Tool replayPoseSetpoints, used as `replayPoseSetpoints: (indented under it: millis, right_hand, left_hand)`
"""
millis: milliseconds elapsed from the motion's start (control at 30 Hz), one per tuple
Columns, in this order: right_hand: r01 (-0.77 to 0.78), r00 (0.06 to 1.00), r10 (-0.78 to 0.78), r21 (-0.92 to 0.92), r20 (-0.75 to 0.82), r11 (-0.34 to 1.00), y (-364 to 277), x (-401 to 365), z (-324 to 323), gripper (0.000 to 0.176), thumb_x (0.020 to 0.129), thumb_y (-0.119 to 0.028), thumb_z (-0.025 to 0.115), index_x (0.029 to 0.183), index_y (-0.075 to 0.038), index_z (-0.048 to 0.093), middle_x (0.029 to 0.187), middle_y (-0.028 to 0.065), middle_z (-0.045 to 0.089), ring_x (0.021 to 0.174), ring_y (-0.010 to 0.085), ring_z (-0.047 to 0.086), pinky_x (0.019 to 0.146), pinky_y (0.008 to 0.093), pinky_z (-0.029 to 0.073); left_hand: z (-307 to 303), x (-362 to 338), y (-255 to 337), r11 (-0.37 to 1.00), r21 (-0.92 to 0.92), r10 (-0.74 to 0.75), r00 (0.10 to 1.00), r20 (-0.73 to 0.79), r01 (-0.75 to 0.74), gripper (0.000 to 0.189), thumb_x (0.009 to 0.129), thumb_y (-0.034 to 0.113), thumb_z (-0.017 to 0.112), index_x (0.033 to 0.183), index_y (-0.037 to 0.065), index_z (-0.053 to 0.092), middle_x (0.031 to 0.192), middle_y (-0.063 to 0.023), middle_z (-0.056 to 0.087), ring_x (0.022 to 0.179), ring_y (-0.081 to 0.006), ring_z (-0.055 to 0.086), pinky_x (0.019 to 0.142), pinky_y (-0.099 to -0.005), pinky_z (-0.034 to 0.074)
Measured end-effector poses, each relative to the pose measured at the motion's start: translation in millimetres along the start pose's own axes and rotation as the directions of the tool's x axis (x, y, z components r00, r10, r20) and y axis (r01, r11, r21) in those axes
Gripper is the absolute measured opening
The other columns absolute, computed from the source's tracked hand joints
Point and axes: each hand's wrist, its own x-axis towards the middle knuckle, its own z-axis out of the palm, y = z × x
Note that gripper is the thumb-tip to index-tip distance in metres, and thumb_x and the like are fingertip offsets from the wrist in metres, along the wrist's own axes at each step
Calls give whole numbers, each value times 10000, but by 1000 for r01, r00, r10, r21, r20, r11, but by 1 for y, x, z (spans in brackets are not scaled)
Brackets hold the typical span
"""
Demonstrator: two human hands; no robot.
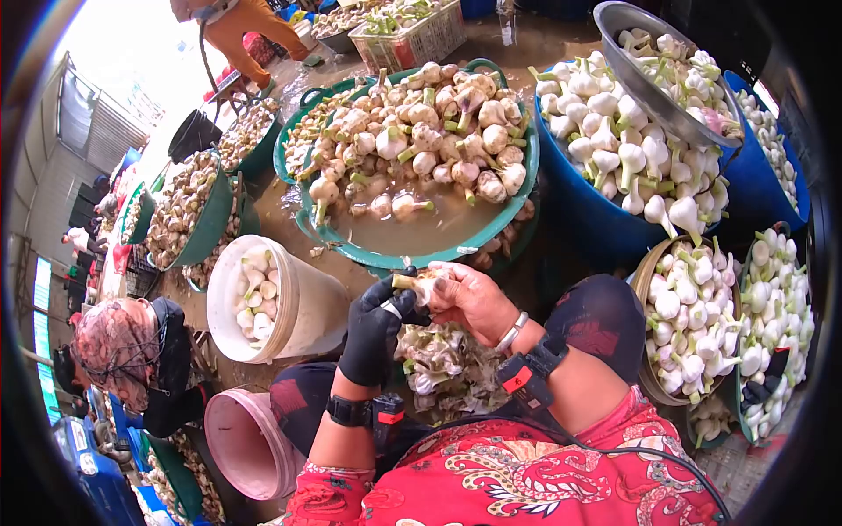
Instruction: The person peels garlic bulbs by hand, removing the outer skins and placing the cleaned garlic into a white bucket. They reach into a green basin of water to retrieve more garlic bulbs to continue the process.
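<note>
My left hand (373, 333), in a black glove, is closed around a garlic bulb (424, 286) whose cut stem points to the left. My right hand (478, 302) is bare and closed on the bulb's other side, its fingers pressed on the skin. Part of the bulb is hidden by the fingers. Below both hands, between my knees, lies a heap of loose garlic skins (447, 364). Just beyond them stands a wide green tub (399, 259) with murky water and many unpeeled garlic bulbs (421, 136).
At left are a white bucket (307, 298) with peeled bulbs and a pink bucket (250, 438). Blue barrels (566, 206) of white garlic stand at right, a metal basin (614, 53) on top. A person in a patterned head covering (118, 351) is close on my left.
</note>
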Motion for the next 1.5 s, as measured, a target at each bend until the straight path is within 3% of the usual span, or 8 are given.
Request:
replayPoseSetpoints:
  millis: [300, 500, 633, 933, 1067, 1200, 1333, 1500]
  right_hand:
    - [143, 982, -155, -115, -103, 983, 6, -3, 5, 317, 957, -240, 524, 1161, 0, 479, 738, -19, 483, 677, 66, 487, 578, 212, 445]
    - [-509, 859, 466, 268, 210, 818, 0, -7, -9, 389, 951, -395, 463, 1075, -41, 565, 876, 102, 631, 725, 181, 603, 600, 280, 473]
    - [-661, 700, 525, 162, 483, 732, 12, -6, -11, 271, 900, -165, 514, 1119, -8, 546, 887, 83, 619, 597, 105, 525, 499, 240, 427]
    - [-34, 999, 25, 238, 39, 971, -8, -12, 33, 614, 756, -49, 501, 1342, -65, 318, 1218, 160, 530, 976, 296, 609, 804, 441, 535]
    - [179, 958, -219, -209, -186, 961, 11, -8, 46, 542, 703, -104, 598, 1223, -44, 456, 923, 70, 576, 736, 164, 586, 555, 250, 505]
    - [-248, 967, 248, -11, 60, 969, -4, -7, 13, 315, 668, -149, 588, 915, 47, 590, 635, 68, 551, 515, 177, 548, 476, 249, 452]
    - [-613, 747, 582, -4, 320, 790, -3, -10, 0, 422, 737, -194, 602, 1057, 71, 531, 900, 251, 644, 638, 246, 652, 589, 319, 553]
    - [-330, 942, 324, 75, 85, 941, -11, -9, 15, 395, 824, -229, 574, 1142, -5, 503, 838, 154, 633, 663, 217, 639, 556, 297, 546]
  left_hand:
    - [-1, 2, -10, 976, -180, -130, 991, -23, 124, 303, 862, 74, 596, 1147, -25, 571, 914, -65, 648, 799, -124, 623, 691, -262, 516]
    - [-14, 9, 2, 397, 816, 432, 870, 237, -419, 311, 711, -40, 606, 1003, 55, 651, 913, -128, 662, 831, -293, 648, 745, -373, 510]
    - [-25, 10, -8, 586, 713, 425, 895, 134, -385, 372, 677, -73, 595, 1007, 85, 661, 926, -139, 644, 914, -290, 628, 816, -354, 495]
    - [-27, 0, -12, 978, -182, 91, 992, -87, -106, 195, 891, 48, 530, 1075, 49, 594, 930, -32, 617, 743, -95, 582, 650, -246, 509]
    - [-22, -4, -12, 946, -324, -26, 999, 32, 35, 250, 860, 93, 577, 1103, 36, 596, 921, -43, 631, 813, -127, 611, 725, -293, 508]
    - [-24, 5, -18, 569, 669, 548, 827, 125, -478, 101, 756, 79, 599, 848, 58, 636, 782, -145, 593, 714, -332, 567, 659, -408, 458]
    - [-22, 8, -15, 449, 688, 465, 806, 365, -571, 226, 746, 90, 627, 969, 56, 651, 811, -141, 598, 795, -330, 567, 675, -404, 464]
    - [-25, 0, -14, 881, 354, 299, 950, 94, -312, 374, 798, 69, 630, 1171, 76, 593, 940, -97, 626, 847, -247, 583, 747, -346, 471]
